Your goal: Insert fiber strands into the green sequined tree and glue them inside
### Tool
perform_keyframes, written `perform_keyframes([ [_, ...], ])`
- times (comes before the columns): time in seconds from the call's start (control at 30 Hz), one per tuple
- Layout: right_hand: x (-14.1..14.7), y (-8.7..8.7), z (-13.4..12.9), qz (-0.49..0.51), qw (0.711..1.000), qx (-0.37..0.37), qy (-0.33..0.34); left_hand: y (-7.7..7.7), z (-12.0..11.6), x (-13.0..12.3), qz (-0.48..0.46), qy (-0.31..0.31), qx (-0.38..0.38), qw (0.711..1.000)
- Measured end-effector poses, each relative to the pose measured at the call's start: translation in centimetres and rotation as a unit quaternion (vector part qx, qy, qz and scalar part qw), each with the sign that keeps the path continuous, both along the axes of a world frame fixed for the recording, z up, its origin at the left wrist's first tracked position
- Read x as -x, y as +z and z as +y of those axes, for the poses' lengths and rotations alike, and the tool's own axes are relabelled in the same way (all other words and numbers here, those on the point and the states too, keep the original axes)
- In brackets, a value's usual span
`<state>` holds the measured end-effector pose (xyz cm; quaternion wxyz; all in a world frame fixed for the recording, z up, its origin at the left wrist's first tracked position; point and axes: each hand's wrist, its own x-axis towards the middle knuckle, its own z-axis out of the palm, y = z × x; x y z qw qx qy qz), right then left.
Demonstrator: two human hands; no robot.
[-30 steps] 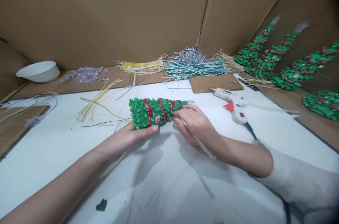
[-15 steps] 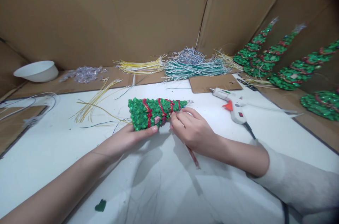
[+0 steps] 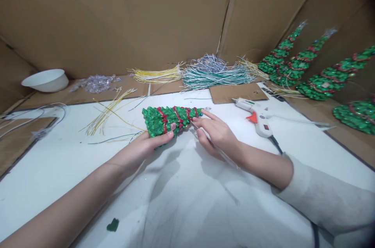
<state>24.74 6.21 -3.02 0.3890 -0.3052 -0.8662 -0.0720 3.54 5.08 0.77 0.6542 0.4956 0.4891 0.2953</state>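
A small green glittery tree (image 3: 155, 121) with red bands and a pink piece lies on its side, its tip pointing right. My left hand (image 3: 155, 141) grips its wide base, thumb on the near side and fingers hidden beneath. My right hand (image 3: 212, 132) is at the narrow end, closed on a thin stick (image 3: 218, 149), whose front end meets the red band near the tip. The stick's rear end runs back under the right palm toward the wrist.
Behind lie yellow wires (image 3: 158, 74), green and white wires (image 3: 216, 77) and a white bowl (image 3: 47, 81). A glue gun (image 3: 259, 117) rests right of my right hand. More trees (image 3: 306, 62) stand at right. A green scrap (image 3: 113, 225) lies in front.
The stick has swung from pointing down toward me to lying along my right palm. My right fingers have spread a little, and the tree has turned slightly.
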Motion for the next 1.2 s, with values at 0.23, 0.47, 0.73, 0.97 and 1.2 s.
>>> perform_keyframes([
  [0.23,0.4,0.5,-0.5,-0.026,0.999,0.006,-0.019,-0.3,-0.1,-0.1,0.017,0.001,0.009,1.000],
  [0.47,0.7,0.8,-0.7,-0.030,0.999,0.002,-0.033,-0.2,-0.2,-0.2,0.026,0.002,0.002,1.000],
  [0.73,1.1,1.2,-1.2,-0.042,0.997,0.027,-0.060,0.1,-0.3,-0.5,0.071,0.009,-0.015,0.997],
  [0.97,1.0,1.6,-1.3,-0.029,0.992,0.104,-0.060,-0.5,0.0,0.6,0.182,-0.062,-0.095,0.977],
  [1.2,0.3,2.2,-0.6,0.017,0.981,0.194,-0.010,-0.5,0.1,1.1,0.275,-0.081,-0.233,0.929],
])
